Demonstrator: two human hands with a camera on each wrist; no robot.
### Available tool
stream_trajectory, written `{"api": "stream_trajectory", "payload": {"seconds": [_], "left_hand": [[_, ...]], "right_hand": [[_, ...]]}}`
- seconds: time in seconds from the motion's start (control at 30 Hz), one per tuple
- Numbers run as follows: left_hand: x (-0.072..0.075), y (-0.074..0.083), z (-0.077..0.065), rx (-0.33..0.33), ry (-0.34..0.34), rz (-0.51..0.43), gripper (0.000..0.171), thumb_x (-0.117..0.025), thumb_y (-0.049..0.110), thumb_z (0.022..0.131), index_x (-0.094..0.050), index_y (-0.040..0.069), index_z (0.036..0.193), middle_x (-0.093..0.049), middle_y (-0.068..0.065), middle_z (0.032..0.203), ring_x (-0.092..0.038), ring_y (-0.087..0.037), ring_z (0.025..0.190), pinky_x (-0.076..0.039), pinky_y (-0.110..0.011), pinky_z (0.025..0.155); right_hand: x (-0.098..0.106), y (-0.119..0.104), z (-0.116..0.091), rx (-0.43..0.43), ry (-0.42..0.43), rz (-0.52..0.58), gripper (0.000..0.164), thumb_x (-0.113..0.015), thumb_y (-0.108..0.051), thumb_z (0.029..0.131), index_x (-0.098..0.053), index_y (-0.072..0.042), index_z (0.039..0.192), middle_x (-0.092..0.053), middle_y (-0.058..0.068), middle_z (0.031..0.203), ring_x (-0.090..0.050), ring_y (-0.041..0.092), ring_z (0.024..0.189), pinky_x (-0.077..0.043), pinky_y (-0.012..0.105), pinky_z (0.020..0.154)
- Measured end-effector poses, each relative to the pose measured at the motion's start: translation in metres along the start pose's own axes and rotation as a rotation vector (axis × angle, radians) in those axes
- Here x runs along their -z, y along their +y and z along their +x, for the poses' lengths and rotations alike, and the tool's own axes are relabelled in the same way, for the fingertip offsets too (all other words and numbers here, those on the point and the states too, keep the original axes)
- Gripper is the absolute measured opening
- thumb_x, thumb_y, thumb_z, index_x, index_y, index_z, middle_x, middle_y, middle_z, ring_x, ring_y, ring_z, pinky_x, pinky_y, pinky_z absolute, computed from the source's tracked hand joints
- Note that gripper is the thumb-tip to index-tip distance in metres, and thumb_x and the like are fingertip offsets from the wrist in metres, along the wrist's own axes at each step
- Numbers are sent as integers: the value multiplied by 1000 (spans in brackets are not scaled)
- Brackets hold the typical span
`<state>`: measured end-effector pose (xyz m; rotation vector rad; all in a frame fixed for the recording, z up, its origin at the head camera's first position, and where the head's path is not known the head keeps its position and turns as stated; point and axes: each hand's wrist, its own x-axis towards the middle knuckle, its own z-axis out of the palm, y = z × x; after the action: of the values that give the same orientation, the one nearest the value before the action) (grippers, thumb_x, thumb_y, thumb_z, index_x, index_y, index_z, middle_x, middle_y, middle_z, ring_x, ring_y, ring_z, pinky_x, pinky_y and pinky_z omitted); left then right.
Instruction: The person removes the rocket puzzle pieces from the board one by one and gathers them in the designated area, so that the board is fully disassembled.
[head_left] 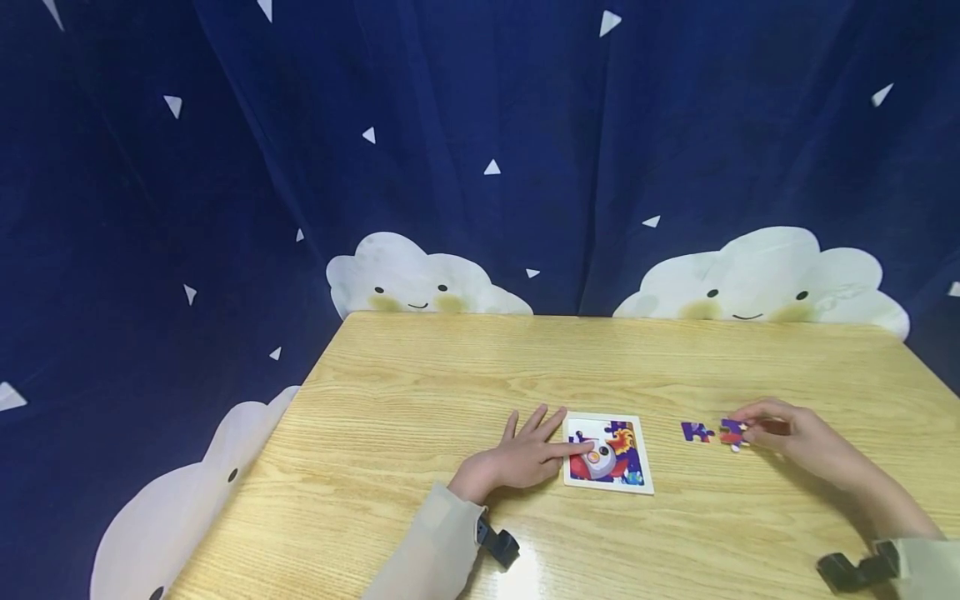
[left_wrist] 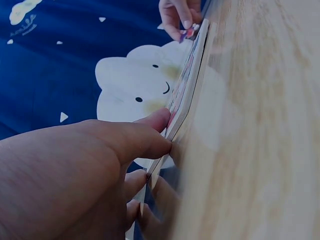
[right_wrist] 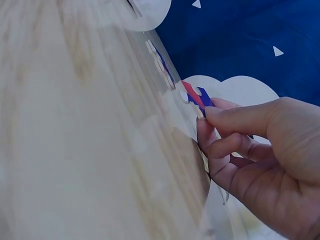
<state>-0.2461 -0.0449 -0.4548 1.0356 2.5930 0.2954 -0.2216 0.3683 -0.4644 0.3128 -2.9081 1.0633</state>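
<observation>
A square jigsaw puzzle board (head_left: 645, 471) with a white border lies on the table, its picture showing a white-helmeted figure and orange flames on purple. My left hand (head_left: 521, 457) rests at the board's left side with fingers spread. One straight finger lies on the picture, and the thumb (left_wrist: 150, 142) is against the board's edge in the left wrist view. To the right, my right hand (head_left: 791, 433) pinches a purple and red jigsaw piece (right_wrist: 192, 95) between thumb and fingertips, close over the table. Just left of it lies another purple jigsaw piece (head_left: 693, 432).
The wooden table (head_left: 420, 375) reaches back to a dark blue curtain (head_left: 450, 100) printed with white clouds and triangles. Black straps with small camera mounts (head_left: 498, 543) sit on both wrists, over light sleeves.
</observation>
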Motion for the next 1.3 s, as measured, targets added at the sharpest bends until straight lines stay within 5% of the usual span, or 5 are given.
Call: {"api": "stream_trajectory", "payload": {"seconds": [0.2, 0.43, 0.63, 0.9, 1.3], "left_hand": [[-1, 0, 0, 1, 1, 0, 48, -31, 29, 106, -30, 54, 147, -2, 2, 168, 0, -27, 156, -5, -60, 122], [0, -1, 1, -4, -3, -14, 49, -31, 27, 106, -31, 53, 147, -2, 1, 168, 1, -27, 155, -3, -60, 122], [1, 0, 1, -7, -8, -25, 50, -32, 24, 105, -31, 52, 147, -2, 0, 168, 2, -28, 155, -2, -61, 122], [0, 0, 1, -1, -4, -16, 49, -32, 25, 105, -31, 51, 147, -2, 0, 168, 1, -28, 155, -3, -60, 122], [2, 1, 0, -2, -10, -23, 50, -32, 24, 105, -32, 50, 148, -2, 0, 168, 2, -28, 155, -2, -61, 122]], "right_hand": [[6, 4, -2, -7, -12, -21, 24, -66, -19, 93, -69, -9, 114, -65, 3, 116, -37, -30, 98, -44, 3, 78], [10, 6, -1, -28, -29, -36, 27, -66, -21, 93, -68, -10, 117, -63, -9, 116, -37, -30, 97, -44, 4, 77], [7, 4, 1, -20, -31, -69, 25, -68, -14, 91, -69, -9, 115, -64, 13, 118, -38, -28, 94, -45, 5, 76], [5, 3, 3, 60, -2, -103, 22, -67, -5, 89, -69, -9, 111, -63, -6, 100, -47, -12, 83, -44, 10, 69], [2, 0, 5, 138, 21, -119, 22, -68, 3, 85, -69, -7, 104, -64, -1, 93, -48, -12, 80, -46, 14, 65]]}}
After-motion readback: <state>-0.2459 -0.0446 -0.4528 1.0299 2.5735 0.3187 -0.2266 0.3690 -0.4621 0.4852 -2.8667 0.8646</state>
